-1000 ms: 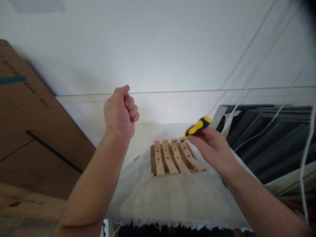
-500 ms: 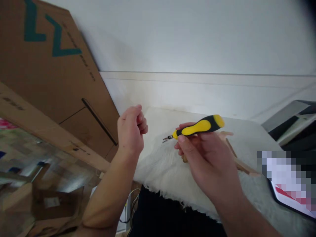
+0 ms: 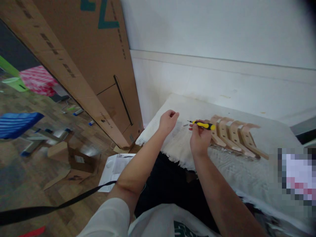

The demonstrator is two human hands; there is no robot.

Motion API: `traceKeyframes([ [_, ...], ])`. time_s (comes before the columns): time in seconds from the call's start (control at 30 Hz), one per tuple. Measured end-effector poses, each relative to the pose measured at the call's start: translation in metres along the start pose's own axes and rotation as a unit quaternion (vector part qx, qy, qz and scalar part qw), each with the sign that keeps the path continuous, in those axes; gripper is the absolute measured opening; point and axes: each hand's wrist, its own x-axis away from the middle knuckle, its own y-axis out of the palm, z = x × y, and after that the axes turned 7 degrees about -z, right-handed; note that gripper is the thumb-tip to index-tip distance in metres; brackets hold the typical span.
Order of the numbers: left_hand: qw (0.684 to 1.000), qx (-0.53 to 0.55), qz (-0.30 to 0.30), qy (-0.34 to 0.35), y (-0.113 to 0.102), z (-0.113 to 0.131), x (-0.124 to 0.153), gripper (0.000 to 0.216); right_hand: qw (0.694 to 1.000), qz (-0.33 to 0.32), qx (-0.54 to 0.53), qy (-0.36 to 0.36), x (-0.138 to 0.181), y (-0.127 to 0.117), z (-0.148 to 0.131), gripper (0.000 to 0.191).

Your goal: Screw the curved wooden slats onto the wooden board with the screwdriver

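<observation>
My right hand [image 3: 200,138] grips a yellow and black screwdriver [image 3: 202,124], its thin tip pointing left above a white fringed cloth [image 3: 181,138]. Just below the tip lies a small dark metal piece [image 3: 185,125], perhaps a screw or a loose bit. My left hand [image 3: 168,121] is closed with curled fingers, to the left of the screwdriver; anything inside it is hidden. Beside my right hand, several curved wooden pieces with drilled holes [image 3: 234,135] lie in a row on the cloth, partly over clear plastic.
A tall cardboard box [image 3: 98,65] stands on the left, against the white wall [image 3: 217,29]. On the floor are an open cardboard box [image 3: 79,161] and a white box [image 3: 108,171]. A blue stool [image 3: 19,123] stands far left. A blurred-out device [image 3: 298,177] lies at right.
The view has pulled back and swung left, bringing the row of wooden pieces and more floor into sight. The screwdriver stays in my right hand, and my left hand stays closed.
</observation>
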Motion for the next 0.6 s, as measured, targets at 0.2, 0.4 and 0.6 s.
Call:
traceKeyframes([
  [0.2,0.978,-0.169,-0.112,0.057,0.034,-0.018,-0.002,0.023,0.999,0.009,0.028,-0.020,-0.004,-0.002,0.012,0.024],
  [0.4,0.923,-0.325,-0.184,0.093,0.038,-0.018,0.008,0.031,0.998,-0.004,0.066,-0.020,-0.006,-0.003,0.024,0.024],
  [0.6,0.907,-0.360,-0.200,0.092,0.037,-0.015,0.009,0.031,0.976,0.003,0.207,-0.066,0.001,-0.006,0.017,0.029],
])
